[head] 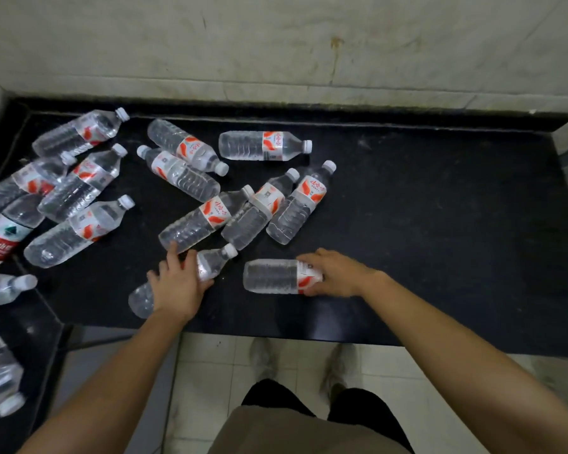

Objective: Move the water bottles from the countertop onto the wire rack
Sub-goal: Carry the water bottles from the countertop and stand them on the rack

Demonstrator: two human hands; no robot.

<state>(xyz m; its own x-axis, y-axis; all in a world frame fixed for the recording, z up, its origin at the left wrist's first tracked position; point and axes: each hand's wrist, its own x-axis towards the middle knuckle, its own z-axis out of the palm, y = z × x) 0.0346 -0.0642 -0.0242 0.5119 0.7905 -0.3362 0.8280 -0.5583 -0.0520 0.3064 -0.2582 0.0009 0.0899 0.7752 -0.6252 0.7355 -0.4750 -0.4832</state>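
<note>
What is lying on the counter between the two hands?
In the head view, only the neck and white cap of the bottle under the left hand and bare black countertop separate it from the right hand.

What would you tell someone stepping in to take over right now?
Left hand: closed over a lying bottle near the front edge.
Right hand: gripping the label end of another lying bottle.
Both bottles are still on the black countertop.
Many other bottles lie scattered on the left half, including a red-labelled bottle.
The wire rack is not in view, so nothing shows as moved.
Left: carry all bottles over.
</note>
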